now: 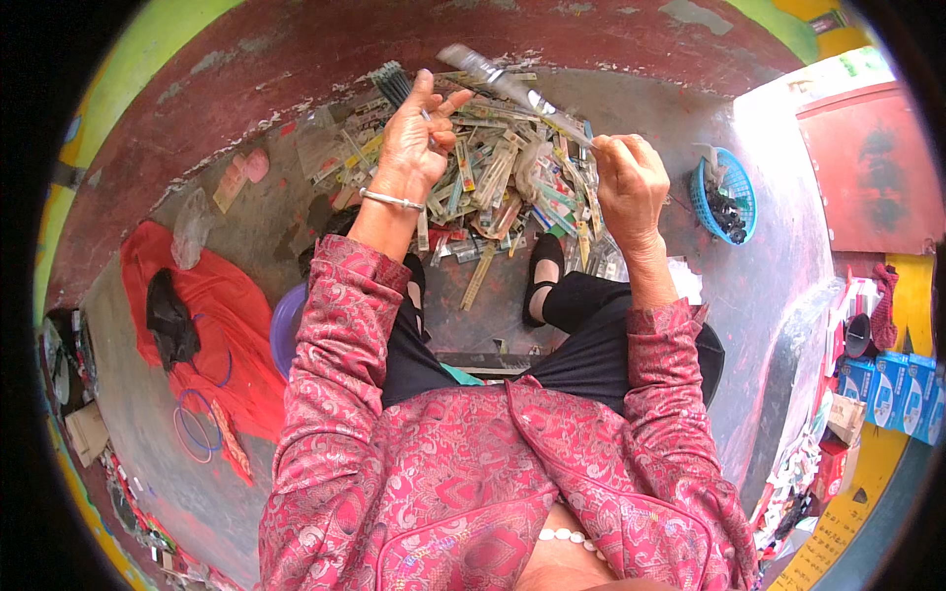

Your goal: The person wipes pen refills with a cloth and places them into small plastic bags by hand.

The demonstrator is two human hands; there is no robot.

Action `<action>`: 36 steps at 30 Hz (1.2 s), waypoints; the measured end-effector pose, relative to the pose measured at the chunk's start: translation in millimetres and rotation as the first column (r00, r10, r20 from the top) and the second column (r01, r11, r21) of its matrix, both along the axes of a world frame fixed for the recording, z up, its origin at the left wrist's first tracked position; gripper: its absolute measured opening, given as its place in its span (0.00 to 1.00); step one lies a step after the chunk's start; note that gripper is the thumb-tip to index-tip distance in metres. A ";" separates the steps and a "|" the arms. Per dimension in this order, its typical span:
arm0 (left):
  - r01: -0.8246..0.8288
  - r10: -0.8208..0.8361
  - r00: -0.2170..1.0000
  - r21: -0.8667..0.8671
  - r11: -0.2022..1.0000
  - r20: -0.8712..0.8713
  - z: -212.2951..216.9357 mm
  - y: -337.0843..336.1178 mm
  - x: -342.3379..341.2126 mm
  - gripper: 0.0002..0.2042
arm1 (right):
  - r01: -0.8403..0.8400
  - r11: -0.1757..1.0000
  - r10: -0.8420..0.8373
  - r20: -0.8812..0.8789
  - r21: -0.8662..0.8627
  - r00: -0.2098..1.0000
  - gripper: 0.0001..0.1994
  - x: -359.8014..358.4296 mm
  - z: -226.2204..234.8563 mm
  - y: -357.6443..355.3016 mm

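My left hand [416,138] is raised over the pile, its fingers closed round a bundle of thin dark sticks [393,85] with pale tips. What kind of sticks they are is too small to tell. To the right, my right hand [631,179] pinches one end of a long, clear plastic sleeve [507,87]. The sleeve slants up and left, its far end beyond my left fingertips. Beneath both hands lies a heap of narrow clear packets [498,177], several with coloured strips inside.
A blue plastic basket [730,195] with dark items stands at the right. Red cloth [222,369] with a black bag [171,320] lies on the left, near a purple basin [287,330]. A dark red wall [325,49] rises behind the heap. Blue boxes [892,389] stand far right.
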State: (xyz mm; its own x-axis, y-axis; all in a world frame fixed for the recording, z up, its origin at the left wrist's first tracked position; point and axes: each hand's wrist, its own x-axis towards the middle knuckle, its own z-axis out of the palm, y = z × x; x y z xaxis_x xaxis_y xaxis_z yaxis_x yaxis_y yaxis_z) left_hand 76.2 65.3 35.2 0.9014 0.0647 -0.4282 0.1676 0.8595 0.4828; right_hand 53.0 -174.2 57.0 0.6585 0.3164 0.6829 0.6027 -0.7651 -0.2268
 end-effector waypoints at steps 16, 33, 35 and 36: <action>0.253 -0.259 0.965 0.352 0.901 -0.031 1.5 -0.2 -8.2 0.15 | -0.086 0.754 0.314 -0.242 0.651 0.918 0.12 7.6 23.4 -24.3; 0.541 -0.649 0.759 0.505 0.673 0.051 5.7 -9.7 -18.4 0.24 | 0.406 0.391 0.408 -0.551 0.826 0.727 0.04 29.8 6.4 -70.0; 0.527 -0.633 0.773 0.514 0.677 0.041 6.7 -13.3 -21.3 0.20 | 0.419 0.411 0.412 -0.575 0.810 0.707 0.04 30.5 5.3 -68.5; 0.505 -0.620 0.783 0.523 0.686 0.057 7.9 -16.3 -21.3 0.19 | 0.421 0.442 0.405 -0.595 0.792 0.694 0.04 31.2 4.5 -68.8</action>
